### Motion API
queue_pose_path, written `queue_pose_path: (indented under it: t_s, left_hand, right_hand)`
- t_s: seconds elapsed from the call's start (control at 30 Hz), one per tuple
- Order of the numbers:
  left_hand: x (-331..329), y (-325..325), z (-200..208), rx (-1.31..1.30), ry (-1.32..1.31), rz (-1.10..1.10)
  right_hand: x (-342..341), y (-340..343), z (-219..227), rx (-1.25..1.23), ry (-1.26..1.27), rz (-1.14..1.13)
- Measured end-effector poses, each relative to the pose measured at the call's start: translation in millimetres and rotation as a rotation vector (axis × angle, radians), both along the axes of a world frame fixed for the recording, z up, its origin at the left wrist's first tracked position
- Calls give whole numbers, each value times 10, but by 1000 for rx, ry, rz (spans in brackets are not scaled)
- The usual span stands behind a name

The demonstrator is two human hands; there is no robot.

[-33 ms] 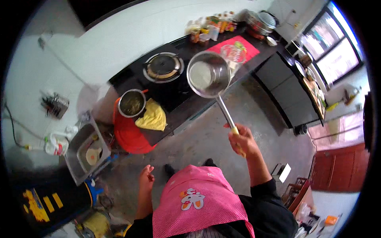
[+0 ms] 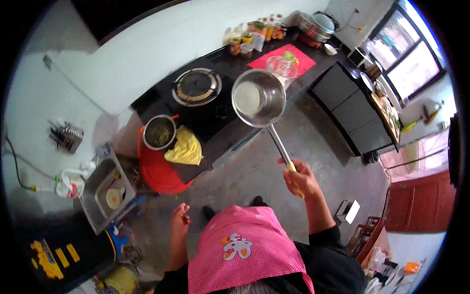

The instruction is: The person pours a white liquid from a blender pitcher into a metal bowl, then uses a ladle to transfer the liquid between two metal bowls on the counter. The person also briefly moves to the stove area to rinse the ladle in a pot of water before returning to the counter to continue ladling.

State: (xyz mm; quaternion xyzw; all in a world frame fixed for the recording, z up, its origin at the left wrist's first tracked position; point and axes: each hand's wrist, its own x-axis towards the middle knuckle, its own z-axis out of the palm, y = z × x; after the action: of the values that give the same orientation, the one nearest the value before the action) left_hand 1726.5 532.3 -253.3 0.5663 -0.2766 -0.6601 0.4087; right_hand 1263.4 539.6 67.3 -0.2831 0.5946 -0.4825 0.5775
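Note:
My right hand (image 2: 302, 178) is wrapped round the pale handle of a steel saucepan (image 2: 271, 100). The pan is held up in the air in front of the counter, its mouth facing me. A pale round patch shows on its inner bottom; whether that is contents or shine I cannot tell. My left hand (image 2: 180, 218) hangs beside my pink apron (image 2: 249, 259), fingers loosely bent and apart, with nothing in it. On the counter's near left end stands a metal pot (image 2: 160, 132) with dark greenish contents, next to a yellow cloth (image 2: 186, 147).
A gas burner (image 2: 197, 86) is set in the dark counter (image 2: 225, 132). Behind the pan lie a clear bowl (image 2: 281, 66) and a red mat (image 2: 306, 61). Jars and bottles line the wall. A red basin (image 2: 161, 176) and a sink (image 2: 100, 196) are at left, a grey cabinet (image 2: 352, 108) at right.
The saucepan and my right hand have shifted slightly down in the picture. The room has moved a little leftward in view. My left hand has stayed in place.

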Motion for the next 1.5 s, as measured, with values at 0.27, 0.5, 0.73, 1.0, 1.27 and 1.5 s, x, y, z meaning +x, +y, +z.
queue_pose_path:
  t_s: [0.27,0.5,0.73,1.0,1.27,1.5]
  left_hand:
    - [-1975,-1281,1304,-30,72,-341]
    - [-4221,-2148,1728,-395,-80,-402]
    - [-5362,-3046,1587,-665,-402,-239]
    - [-5713,-3116,1632,-557,-206,-172]
    - [-5607,-3159,1533,-506,-377,1]
    - [-5712,-3268,1922,-621,-453,-84]
  right_hand:
    - [-1399,666,-465,-91,-5,-399]
    - [-2863,96,-973,20,99,-470]
    - [-4063,-1476,-1017,-54,267,-371]
    - [-5066,-3343,-1470,20,463,-318]
    - [-5485,-4532,-1811,71,637,-200]
    - [-5626,-4602,-1923,-45,-232,-194]
